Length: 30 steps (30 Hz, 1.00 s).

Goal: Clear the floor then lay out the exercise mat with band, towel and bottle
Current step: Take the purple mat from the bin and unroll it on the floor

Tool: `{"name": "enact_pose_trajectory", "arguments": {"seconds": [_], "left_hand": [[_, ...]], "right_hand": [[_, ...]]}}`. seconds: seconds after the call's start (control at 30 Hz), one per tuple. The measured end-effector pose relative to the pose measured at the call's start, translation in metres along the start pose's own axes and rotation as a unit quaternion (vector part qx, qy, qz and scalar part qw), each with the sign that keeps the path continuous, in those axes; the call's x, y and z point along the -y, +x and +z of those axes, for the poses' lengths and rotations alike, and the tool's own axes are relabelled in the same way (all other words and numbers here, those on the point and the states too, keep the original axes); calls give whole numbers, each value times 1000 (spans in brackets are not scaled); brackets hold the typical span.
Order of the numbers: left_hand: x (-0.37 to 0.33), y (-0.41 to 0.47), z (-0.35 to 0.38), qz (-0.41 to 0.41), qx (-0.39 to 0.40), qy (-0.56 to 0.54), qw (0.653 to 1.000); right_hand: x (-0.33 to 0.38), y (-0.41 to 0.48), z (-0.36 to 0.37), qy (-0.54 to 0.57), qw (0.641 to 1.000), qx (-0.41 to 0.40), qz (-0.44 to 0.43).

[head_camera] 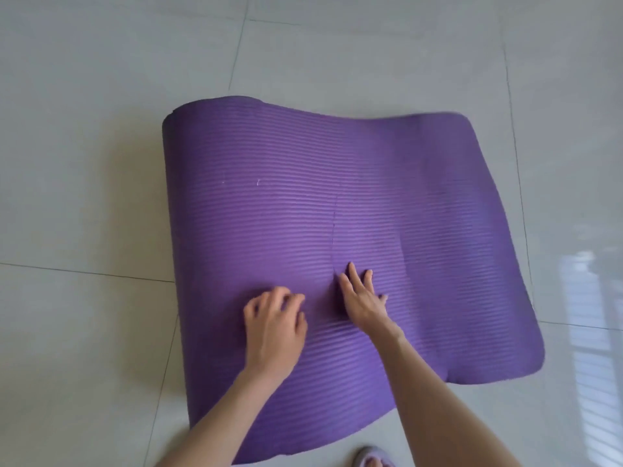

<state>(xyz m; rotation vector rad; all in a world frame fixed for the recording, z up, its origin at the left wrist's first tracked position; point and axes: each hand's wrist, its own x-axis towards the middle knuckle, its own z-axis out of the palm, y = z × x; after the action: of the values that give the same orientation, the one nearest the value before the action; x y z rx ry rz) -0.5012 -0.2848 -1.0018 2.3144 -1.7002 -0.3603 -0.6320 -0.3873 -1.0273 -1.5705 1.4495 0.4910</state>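
A pale tiled floor (84,197) fills the left of the head view, its grout lines running under a purple ribbed exercise mat (303,180) that lies spread across the middle of the picture. The mat's far left corner (209,106) rises in a rounded curl, and two small white specks (258,182) show on the ribbing below it.

A person leans over the near part of the mat, both bare forearms reaching in from the bottom edge. The left hand (274,326) rests on the mat with its fingers loosely bent and the fingertips touching the surface. Its grip is released and holds nothing.

Just to the right, a thin crease (334,230) runs down the mat's centre toward the hands. The right hand (362,298) lies beside the foot of the crease, palm down, fingers straight and slightly spread against the ribbing. Its grip is released too. The two hands sit near each other without touching.

At the bottom edge, between the forearms, the toe of a grey slipper (372,458) stands on the tiles just off the mat's near end.

Farther right, the mat's long edge runs in a gentle wave to a rounded near corner (526,362). Beyond it, a bright striped reflection (586,315) of light lies on the glossy floor.
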Motion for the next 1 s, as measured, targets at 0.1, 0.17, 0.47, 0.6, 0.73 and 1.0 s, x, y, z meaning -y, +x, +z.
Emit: {"name": "enact_pose_trajectory", "arguments": {"seconds": [0.1,0.17,0.47,0.6,0.73,1.0], "left_hand": [[34,14,-7,-154,-87,-2,984],[60,23,-15,-304,-65,-53,949],[80,30,-30,-481,49,-296,824],[85,42,-36,-467,-35,-310,827],[112,41,-14,-529,66,-372,760],[99,53,-47,-521,108,-472,703]], "right_hand": [[2,3,10,67,997,10,35],[0,6,13,62,997,21,43],[51,-21,13,152,988,-23,21],[44,-4,8,136,987,-1,86],[53,-1,7,78,989,-102,80],[83,-3,11,173,983,-49,33]]}}
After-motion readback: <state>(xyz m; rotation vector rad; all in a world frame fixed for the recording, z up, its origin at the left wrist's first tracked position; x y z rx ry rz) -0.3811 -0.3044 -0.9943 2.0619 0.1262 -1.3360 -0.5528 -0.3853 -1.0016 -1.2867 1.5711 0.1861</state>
